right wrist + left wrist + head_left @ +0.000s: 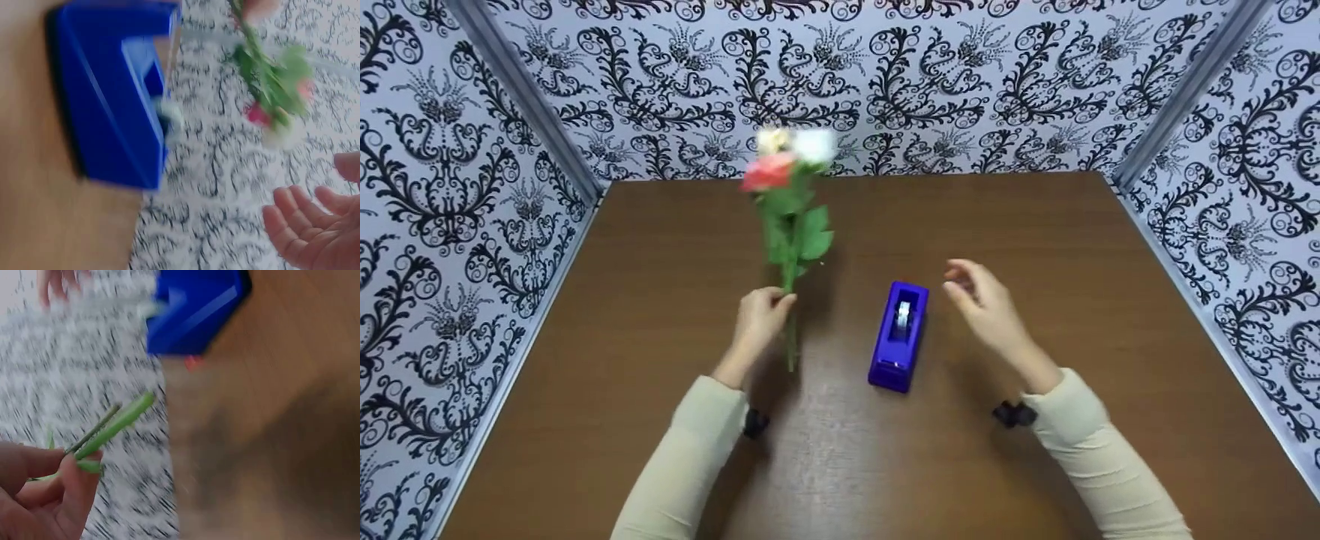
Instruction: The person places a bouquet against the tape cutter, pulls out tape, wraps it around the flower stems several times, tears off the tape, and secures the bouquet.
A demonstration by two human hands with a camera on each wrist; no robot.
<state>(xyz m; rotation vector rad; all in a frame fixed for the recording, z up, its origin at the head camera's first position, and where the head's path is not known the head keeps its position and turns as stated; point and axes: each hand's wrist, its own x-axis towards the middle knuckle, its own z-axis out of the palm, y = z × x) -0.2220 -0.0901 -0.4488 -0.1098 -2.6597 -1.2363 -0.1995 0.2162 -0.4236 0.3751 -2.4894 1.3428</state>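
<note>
My left hand (765,311) grips the green stems (112,427) of a small bunch of artificial flowers (787,169), holding it upright above the brown table (660,247); the pink, white and cream blooms are blurred. A blue tape dispenser (898,335) stands on the table between my hands, its roll of clear tape (903,315) on top. My right hand (982,300) hovers just right of the dispenser, fingers loosely spread and holding nothing. In the right wrist view the dispenser (112,95) fills the left and the flowers (270,84) show blurred beyond.
Walls with black-and-white ornamental wallpaper (960,82) enclose the table on the left, back and right. Bare brown tabletop stretches around the dispenser and toward the back.
</note>
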